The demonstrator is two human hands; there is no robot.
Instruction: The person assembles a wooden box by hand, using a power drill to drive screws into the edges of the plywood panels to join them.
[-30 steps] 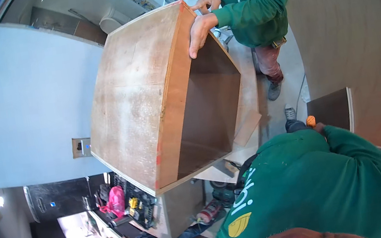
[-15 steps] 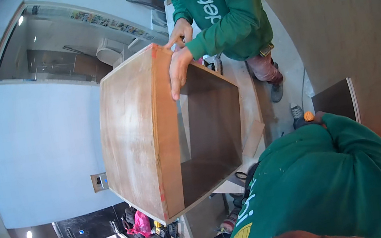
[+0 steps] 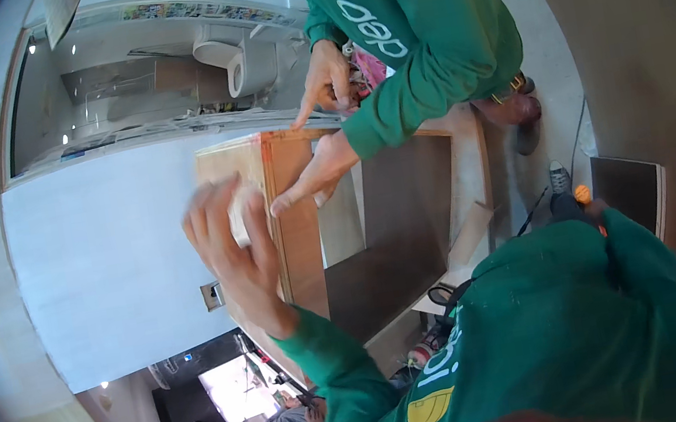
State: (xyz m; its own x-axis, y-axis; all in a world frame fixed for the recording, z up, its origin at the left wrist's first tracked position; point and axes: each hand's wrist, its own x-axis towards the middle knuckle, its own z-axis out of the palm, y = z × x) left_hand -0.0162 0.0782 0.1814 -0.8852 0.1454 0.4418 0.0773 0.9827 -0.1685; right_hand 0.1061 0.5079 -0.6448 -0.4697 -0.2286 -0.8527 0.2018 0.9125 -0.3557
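The left hand (image 3: 238, 258) has just risen, fingers loosely spread and apparently empty, in front of the wooden box (image 3: 303, 261), whose edge a co-worker's hand (image 3: 319, 172) touches, seemingly joining the work there, while whether the right hand (image 3: 597, 209) grips the orange object (image 3: 583, 194) I cannot tell.

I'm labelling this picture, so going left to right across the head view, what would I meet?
White wall → the person's left hand → the wooden box's dark interior → grey sneaker → small orange object → dark board.
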